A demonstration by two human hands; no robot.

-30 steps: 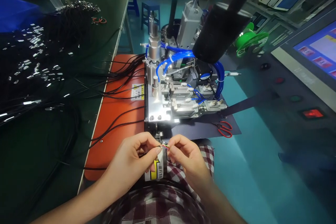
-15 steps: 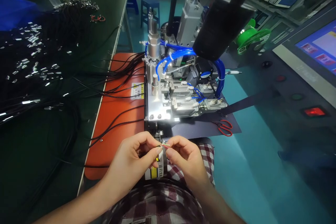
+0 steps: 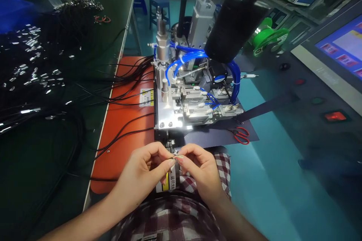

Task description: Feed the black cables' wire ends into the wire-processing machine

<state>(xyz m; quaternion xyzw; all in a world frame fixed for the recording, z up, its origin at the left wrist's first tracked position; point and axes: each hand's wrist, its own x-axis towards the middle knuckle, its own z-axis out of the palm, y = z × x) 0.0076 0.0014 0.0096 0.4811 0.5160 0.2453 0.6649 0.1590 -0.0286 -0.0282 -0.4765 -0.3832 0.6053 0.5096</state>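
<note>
My left hand pinches the end of a thin black cable between thumb and forefinger, just in front of the machine. Small coloured wires fan out from that end toward the right. On them, the thumb and forefinger of my right hand are closed, with the fingertips of both hands nearly touching. Beneath my hands is a white and yellow label. Several black cables run over the orange board to the machine's left side.
The metal machine with blue tubes stands ahead. Red-handled scissors lie on the dark plate at its right. A screen panel is at right, a cable pile at left. A black cylinder hangs above.
The right thumb and forefinger have moved left and closed over the coloured wires, which now show less. The whole view has shifted slightly.
</note>
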